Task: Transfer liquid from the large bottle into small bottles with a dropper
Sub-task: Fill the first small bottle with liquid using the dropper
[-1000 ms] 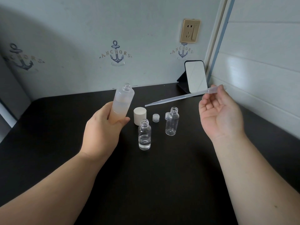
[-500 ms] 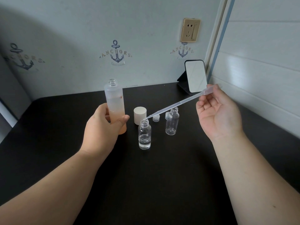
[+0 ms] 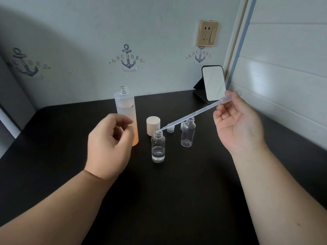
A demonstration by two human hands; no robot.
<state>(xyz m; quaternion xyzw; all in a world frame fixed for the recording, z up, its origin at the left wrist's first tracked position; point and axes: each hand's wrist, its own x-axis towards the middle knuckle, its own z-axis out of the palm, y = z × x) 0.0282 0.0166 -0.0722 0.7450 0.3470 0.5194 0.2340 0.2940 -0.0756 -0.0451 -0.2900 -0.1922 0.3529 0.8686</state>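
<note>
Head view: the left hand (image 3: 110, 145) has let go of the large bottle (image 3: 126, 114), now upright on the tabletop (image 3: 53, 138), fingers loosely curled, empty. The right hand (image 3: 237, 124) pinches the dropper (image 3: 191, 117), tip lowered into the near small bottle (image 3: 158, 147); dispensing looks imminent.

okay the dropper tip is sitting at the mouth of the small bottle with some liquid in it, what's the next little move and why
Probably squeeze the bulb gently. The right hand pinches the dropper at its bulb end, and the tip sits at the mouth of the nearer small bottle, which is only partly filled. The left hand holds nothing and could steady that bottle.
</note>
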